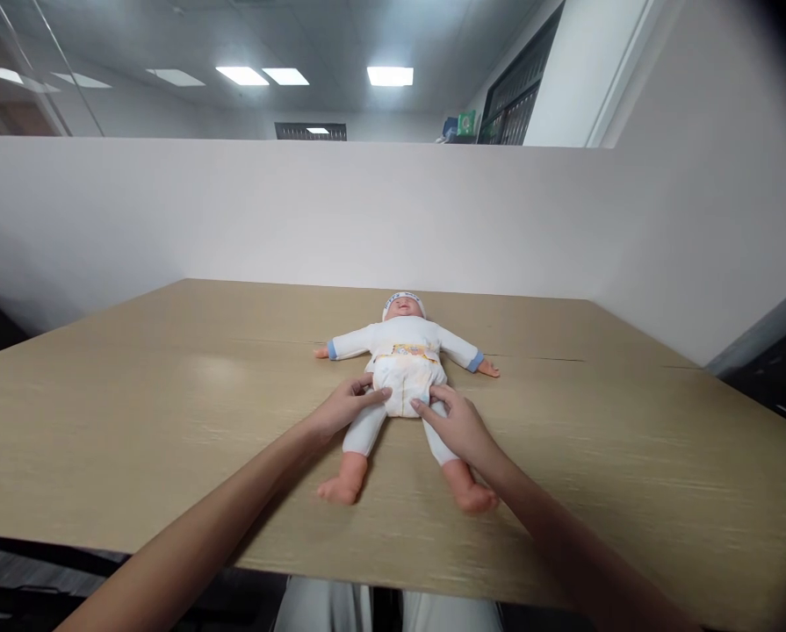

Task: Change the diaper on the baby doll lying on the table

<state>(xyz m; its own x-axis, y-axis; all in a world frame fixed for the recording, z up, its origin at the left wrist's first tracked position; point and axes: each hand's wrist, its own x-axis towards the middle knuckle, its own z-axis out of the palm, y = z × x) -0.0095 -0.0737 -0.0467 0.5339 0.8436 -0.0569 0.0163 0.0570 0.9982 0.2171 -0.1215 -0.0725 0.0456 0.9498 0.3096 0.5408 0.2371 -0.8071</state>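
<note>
A baby doll [409,332] lies on its back on the table, head away from me, arms spread and legs apart towards me. It wears a white outfit with blue cuffs, a white printed cap and, over the outfit, a white diaper [402,382] with a colourful printed waistband. At the diaper's left leg edge, my left hand [348,405] has its thumb and fingers closed on the material. My right hand [459,426] pinches the opposite leg edge between thumb and fingers. The parts of the fingertips tucked at the edges are hidden.
The wood-grain table [169,439] stretches out around the doll, with a thin seam across it. Behind it rises a white partition wall [300,211], and another wall stands at the right. My legs [327,606] are below the front edge.
</note>
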